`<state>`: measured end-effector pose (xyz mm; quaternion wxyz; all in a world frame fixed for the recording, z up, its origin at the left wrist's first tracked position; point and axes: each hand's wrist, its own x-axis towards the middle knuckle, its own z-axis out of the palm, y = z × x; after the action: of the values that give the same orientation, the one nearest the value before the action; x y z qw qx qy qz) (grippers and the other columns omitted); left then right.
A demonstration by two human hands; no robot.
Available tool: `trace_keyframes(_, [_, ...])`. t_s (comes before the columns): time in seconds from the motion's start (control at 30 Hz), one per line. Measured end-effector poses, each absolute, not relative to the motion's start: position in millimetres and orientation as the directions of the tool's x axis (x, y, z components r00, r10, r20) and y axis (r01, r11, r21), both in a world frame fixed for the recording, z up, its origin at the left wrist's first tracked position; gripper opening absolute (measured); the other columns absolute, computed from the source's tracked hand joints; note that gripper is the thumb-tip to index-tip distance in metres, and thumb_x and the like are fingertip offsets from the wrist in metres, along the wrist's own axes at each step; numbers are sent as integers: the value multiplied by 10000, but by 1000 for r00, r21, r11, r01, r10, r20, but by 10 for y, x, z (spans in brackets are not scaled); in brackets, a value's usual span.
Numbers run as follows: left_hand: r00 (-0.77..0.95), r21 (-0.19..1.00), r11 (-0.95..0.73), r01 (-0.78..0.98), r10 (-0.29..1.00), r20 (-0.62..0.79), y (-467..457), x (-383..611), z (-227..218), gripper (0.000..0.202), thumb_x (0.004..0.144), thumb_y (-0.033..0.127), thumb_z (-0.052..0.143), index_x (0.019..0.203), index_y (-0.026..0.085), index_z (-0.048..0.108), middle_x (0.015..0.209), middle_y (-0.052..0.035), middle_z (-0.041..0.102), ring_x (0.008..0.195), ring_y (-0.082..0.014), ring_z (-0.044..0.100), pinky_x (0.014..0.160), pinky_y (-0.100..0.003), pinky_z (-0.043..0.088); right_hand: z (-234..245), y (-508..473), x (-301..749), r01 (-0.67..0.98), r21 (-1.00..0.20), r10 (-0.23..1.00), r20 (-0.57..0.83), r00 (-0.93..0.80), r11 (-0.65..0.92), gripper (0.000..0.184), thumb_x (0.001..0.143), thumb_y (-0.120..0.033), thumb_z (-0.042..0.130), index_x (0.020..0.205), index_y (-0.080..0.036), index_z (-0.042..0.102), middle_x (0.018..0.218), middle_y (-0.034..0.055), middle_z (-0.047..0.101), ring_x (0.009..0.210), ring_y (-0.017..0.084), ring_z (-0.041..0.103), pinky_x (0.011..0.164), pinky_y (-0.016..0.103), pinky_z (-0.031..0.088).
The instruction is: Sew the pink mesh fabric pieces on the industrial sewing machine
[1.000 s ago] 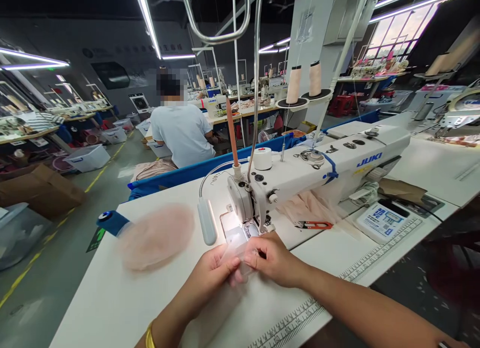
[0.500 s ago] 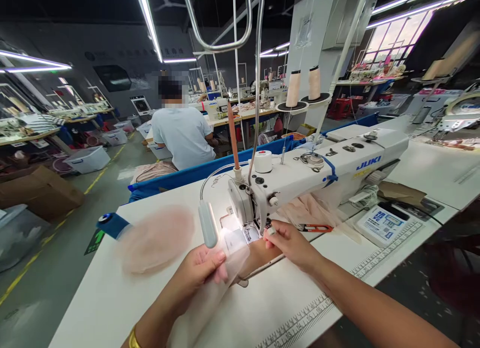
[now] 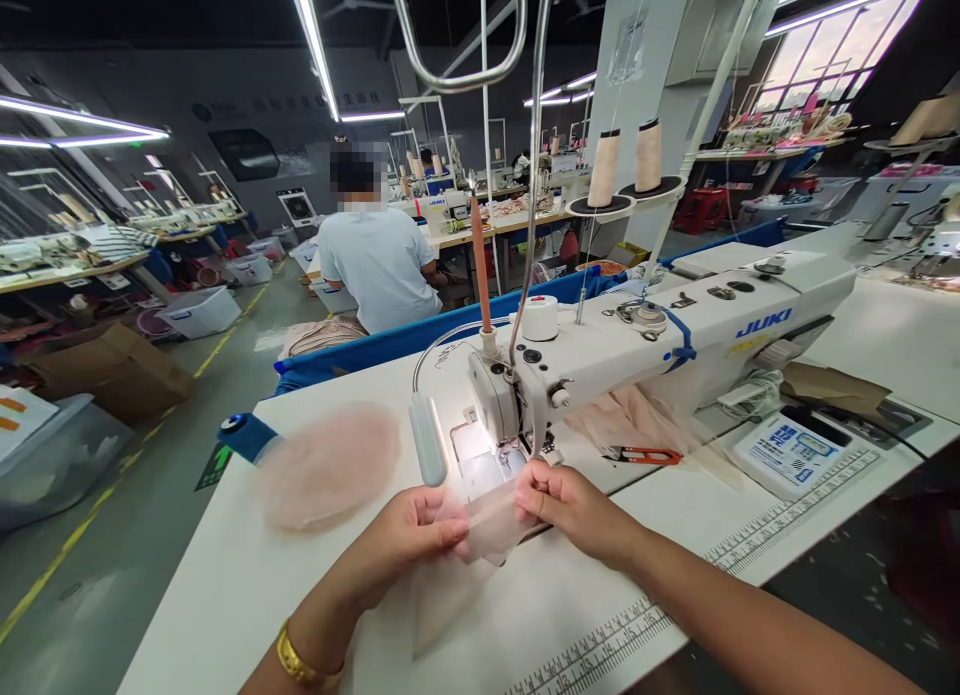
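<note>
My left hand [image 3: 409,535] and my right hand [image 3: 566,500] each pinch an end of a sheer pale pink mesh piece [image 3: 491,523], stretched between them just in front of the presser foot of a white JUKI sewing machine [image 3: 645,340]. The mesh hangs down onto the white table [image 3: 225,595] below my left hand. A gold bangle [image 3: 292,660] sits on my left wrist. The lit needle plate [image 3: 484,455] lies just beyond the fabric.
A stack of pink mesh ovals [image 3: 330,465] lies to the left, red thread snips [image 3: 645,456] and more pink fabric [image 3: 637,420] to the right beside the control panel [image 3: 787,453]. A person in a light shirt [image 3: 379,265] sits with their back turned at the bench ahead. Thread cones [image 3: 626,165] stand behind the machine.
My right hand came back from the presser-foot area to the mesh and pinched its right end. The piece is now pulled taut between both hands.
</note>
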<state>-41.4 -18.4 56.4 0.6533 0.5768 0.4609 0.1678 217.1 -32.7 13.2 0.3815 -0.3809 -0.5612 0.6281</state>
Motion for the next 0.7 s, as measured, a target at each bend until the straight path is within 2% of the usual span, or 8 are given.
trace_keyframes(0.1, [509, 903, 285, 323, 751, -419, -162, -459, 574, 505, 751, 618, 838, 810, 148, 665, 732, -19, 687, 678, -129, 496, 640, -236, 342, 124, -323, 2207, -69, -990, 917, -83, -390, -119, 401, 895, -585, 705, 833, -204, 598, 797, 9, 655, 788, 200, 625, 811, 354, 496])
trace_keyframes(0.3, [483, 897, 258, 359, 771, -415, -178, -465, 630, 520, 726, 633, 841, 779, 151, 654, 724, -40, 698, 658, -133, 505, 619, -243, 357, 103, -319, 2216, -28, -995, 959, -80, -272, -91, 424, 865, -591, 713, 748, -193, 626, 736, 3, 620, 774, 193, 574, 825, 350, 451])
trace_keyframes(0.53, [515, 912, 236, 334, 765, -387, -200, -445, 640, 463, 769, 591, 828, 813, 160, 666, 727, -26, 698, 672, -133, 507, 627, -244, 360, 133, -327, 2231, -85, -986, 922, -101, -374, -143, 524, 834, -689, 749, 776, -183, 628, 774, 16, 644, 775, 194, 619, 838, 357, 489])
trace_keyframes(0.7, [597, 905, 258, 338, 685, -418, -255, -431, 659, 501, 778, 633, 818, 797, 159, 655, 707, -34, 691, 653, -138, 518, 616, -251, 362, 217, -392, 2352, 40, -999, 922, -38, -386, -24, 500, 908, -681, 689, 816, -195, 613, 818, 37, 666, 844, 218, 621, 856, 365, 482])
